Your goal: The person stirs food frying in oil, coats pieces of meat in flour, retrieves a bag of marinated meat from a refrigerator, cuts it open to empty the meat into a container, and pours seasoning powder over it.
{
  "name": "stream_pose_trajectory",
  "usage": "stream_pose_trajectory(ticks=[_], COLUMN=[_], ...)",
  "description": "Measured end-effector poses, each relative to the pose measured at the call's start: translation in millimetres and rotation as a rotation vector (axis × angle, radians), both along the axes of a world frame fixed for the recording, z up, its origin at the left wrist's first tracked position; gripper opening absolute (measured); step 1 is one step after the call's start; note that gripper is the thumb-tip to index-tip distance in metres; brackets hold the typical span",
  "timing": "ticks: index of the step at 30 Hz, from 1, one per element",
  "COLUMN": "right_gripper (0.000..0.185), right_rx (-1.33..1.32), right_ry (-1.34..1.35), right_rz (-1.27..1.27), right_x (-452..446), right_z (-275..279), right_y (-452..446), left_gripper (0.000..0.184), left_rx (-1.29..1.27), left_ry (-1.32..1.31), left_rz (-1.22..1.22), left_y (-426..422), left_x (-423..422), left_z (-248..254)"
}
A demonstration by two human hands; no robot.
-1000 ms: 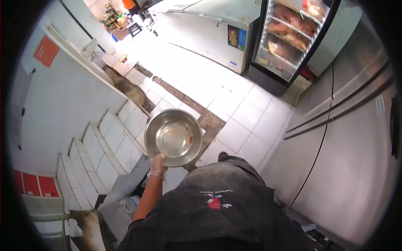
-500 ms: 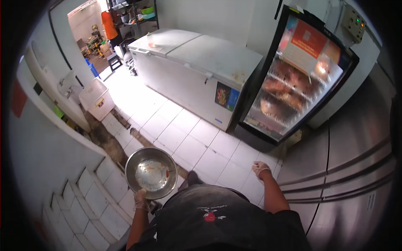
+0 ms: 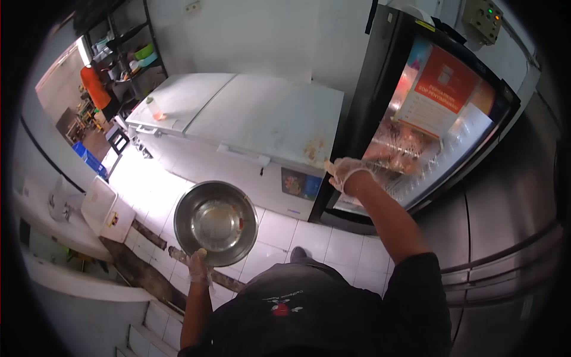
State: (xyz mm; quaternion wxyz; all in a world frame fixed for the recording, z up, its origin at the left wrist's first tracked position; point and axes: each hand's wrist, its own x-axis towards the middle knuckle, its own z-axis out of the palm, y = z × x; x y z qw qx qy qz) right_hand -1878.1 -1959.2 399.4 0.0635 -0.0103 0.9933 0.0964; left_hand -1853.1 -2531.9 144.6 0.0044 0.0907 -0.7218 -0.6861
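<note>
Silvery metal, the bowl [image 3: 215,221] is held in front of the white freezer [image 3: 256,122], the clear-gloved left hand's [image 3: 198,268] grip clamped on its near rim. Near the freezer's right end, the gloved right hand [image 3: 350,174] is at the edge of the glass-door fridge [image 3: 419,140], its fingers bent; whether its grip is closed on the edge, I cannot tell. A small bottle [image 3: 154,109] stands on the freezer's left part.

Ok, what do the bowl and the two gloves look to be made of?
Bowl: metal, probably stainless steel, fairly smooth; grey with bright reflections. Left glove and right glove: thin clear film, likely plastic, slightly glossy; skin shows through.
</note>
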Motion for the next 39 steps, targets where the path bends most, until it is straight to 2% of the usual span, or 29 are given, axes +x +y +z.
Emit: stream_pose_trajectory(ticks=[2, 4, 5, 7, 8, 10, 11, 14, 17, 18, 21, 24, 25, 27, 28, 30, 33, 35, 39], right_gripper=[0.031, 0.030, 0.029, 0.027, 0.029, 0.027, 0.028, 0.031, 0.034, 0.034, 0.034, 0.039, 0.042, 0.047, 0.050, 0.056, 0.060, 0.062, 0.060], right_rx=[0.166, 0.355, 0.342, 0.313, 0.272, 0.210, 0.182, 0.241, 0.303, 0.278, 0.190, 0.046, -0.014, -0.069, -0.158, -0.339, -0.542, -0.583, -0.709], right_ry=[0.023, 0.016, 0.037, 0.081, 0.057, -0.047, -0.100, 0.005, -0.076, -0.098, -0.176, -0.272, -0.298, -0.162, -0.133, -0.055, -0.010, -0.014, 0.121], right_rz=[0.004, 0.053, 0.009, -0.091, -0.210, -0.277, -0.306, -0.379, -0.495, -0.548, -0.696, -0.855, -0.936, -0.986, -1.056, -1.192, -1.304, -1.326, -1.305], right_x=[-53.9, -86.5, -100.0, -119.6, -113.5, -115.5, -120.4, -131.0, -141.6, -144.6, -125.3, -70.7, -55.6, -17.2, 0.5, 29.7, 45.8, 55.1, 64.4], right_z=[9.7, 36.9, 43.6, 56.7, 85.2, 110.3, 113.7, 99.2, 99.3, 97.3, 87.9, 110.9, 124.0, 131.2, 124.3, 112.0, 90.9, 52.3, -40.2], right_y=[35.8, 54.5, 64.7, 83.0, 69.6, 66.3, 66.9, 66.2, 57.1, 56.1, 39.5, -11.6, -31.5, -60.7, -69.7, -83.9, -85.2, -68.3, 5.6], left_gripper=[0.034, 0.035, 0.036, 0.037, 0.038, 0.040, 0.041, 0.033, 0.035, 0.036, 0.030, 0.025, 0.024, 0.024, 0.035, 0.033, 0.027, 0.028, 0.047], left_rx=[0.052, 0.033, 0.020, 0.170, 0.241, 0.325, 0.372, 0.229, 0.431, 0.406, 0.368, 0.358, 0.365, 0.363, 0.344, 0.341, 0.339, 0.365, 0.274], left_ry=[-0.038, -0.066, -0.077, -0.085, -0.099, -0.068, -0.055, -0.209, -0.291, -0.270, -0.303, -0.365, -0.383, -0.426, -0.459, -0.514, -0.573, -0.602, -0.569], left_rz=[0.012, -0.036, -0.066, 0.028, 0.073, 0.053, 0.049, 0.009, -0.133, -0.181, -0.227, -0.202, -0.261, -0.371, -0.473, -0.504, -0.581, -0.646, -0.714], left_y=[30.4, 39.3, 42.1, 51.6, 55.9, 80.2, 90.0, 87.8, 100.8, 121.5, 149.7, 174.6, 181.5, 188.2, 193.8, 211.7, 246.4, 269.3, 300.1], left_x=[-7.1, -14.4, -21.4, -43.4, -53.7, -78.6, -92.7, -159.2, -250.7, -265.3, -319.1, -353.0, -367.8, -391.4, -396.8, -408.0, -413.8, -414.7, -404.6], left_z=[35.6, 45.6, 45.4, 35.7, 35.1, 64.3, 75.0, 66.2, 59.1, 90.9, 108.5, 117.6, 110.2, 91.7, 92.8, 72.4, 67.7, 63.4, 78.4])
